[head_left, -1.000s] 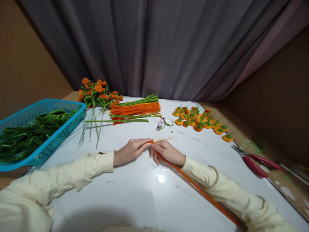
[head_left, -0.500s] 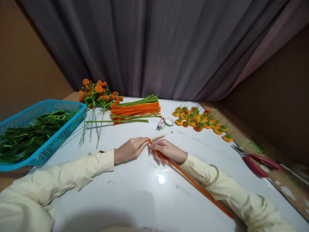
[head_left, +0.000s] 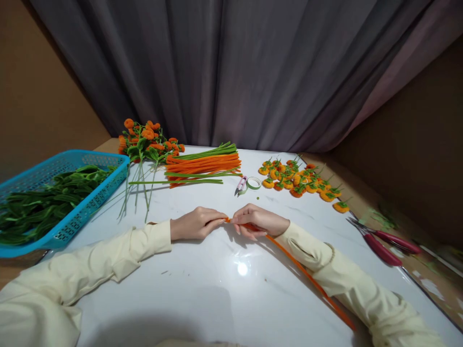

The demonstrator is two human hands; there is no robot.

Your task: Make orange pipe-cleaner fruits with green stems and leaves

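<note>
My left hand (head_left: 198, 223) is pinched on the end of an orange pipe cleaner (head_left: 306, 272). My right hand (head_left: 259, 222) grips the same pipe cleaner just to the right, with a short orange bit showing between the fingertips. From under my right palm its long tail runs down along the right sleeve towards the near edge. The thin wooden stick seen a moment ago is hidden now. Beyond the hands lie small pink-handled snips (head_left: 240, 186) and a roll of green tape (head_left: 253, 183).
A pile of orange and green pipe cleaners (head_left: 204, 165) lies at the back, beside stemmed orange flowers (head_left: 148, 137). A blue basket (head_left: 90, 200) of green leaves stands left. Yellow-orange flower heads (head_left: 296, 178) and red-handled pliers (head_left: 383, 246) lie right.
The wooden stick between my hands has gone from sight. My right hand has shifted slightly right and turned over the pipe cleaner, whose tail end moved a little right.
</note>
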